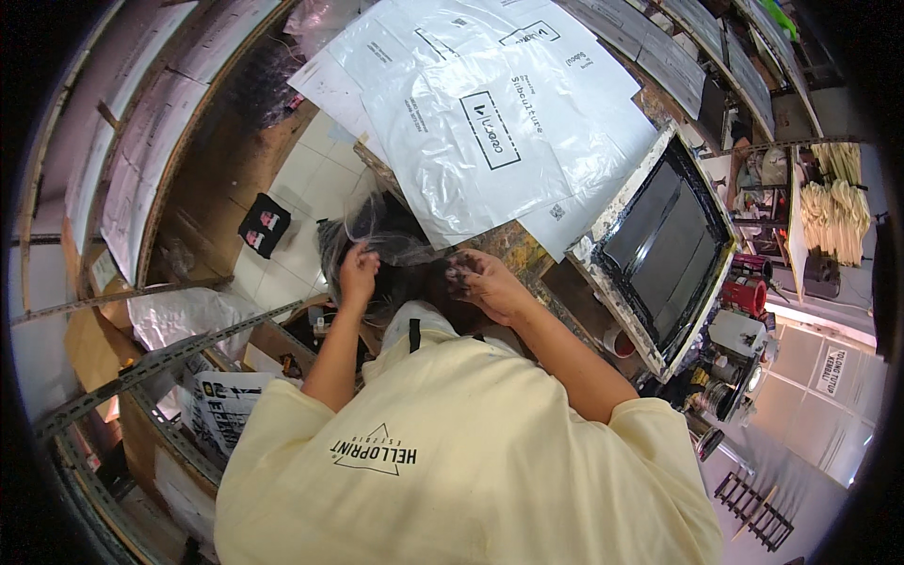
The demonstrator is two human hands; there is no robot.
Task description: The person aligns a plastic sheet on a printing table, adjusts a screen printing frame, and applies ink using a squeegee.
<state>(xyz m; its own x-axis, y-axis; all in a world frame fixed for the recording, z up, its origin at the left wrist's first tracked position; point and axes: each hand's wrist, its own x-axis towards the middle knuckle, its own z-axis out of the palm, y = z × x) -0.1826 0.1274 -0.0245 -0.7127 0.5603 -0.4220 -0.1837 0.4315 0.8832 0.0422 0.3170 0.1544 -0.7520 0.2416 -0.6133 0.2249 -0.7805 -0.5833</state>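
Note:
Crumpled clear plastic film (pixel 400 247) stretches between my two hands, in front of my body and beside the table edge. My left hand (pixel 359 273) has its fingers curled at the film's left end. My right hand (pixel 488 285), its fingers smudged dark, pinches the film's other end. Beneath and behind the film is a dark mass (pixel 391 221), too unclear to name. White printed plastic mailer bags (pixel 405 104) lie spread over the table just beyond my hands.
A framed printing screen (pixel 659 245) with a dark mesh stands at the right of the table. A black folded cloth (pixel 266 226) with pink prints lies to the left, on the tiled floor. Metal-angle shelving (pixel 188 334) is close by my left arm. Red containers (pixel 747 292) stand at the right.

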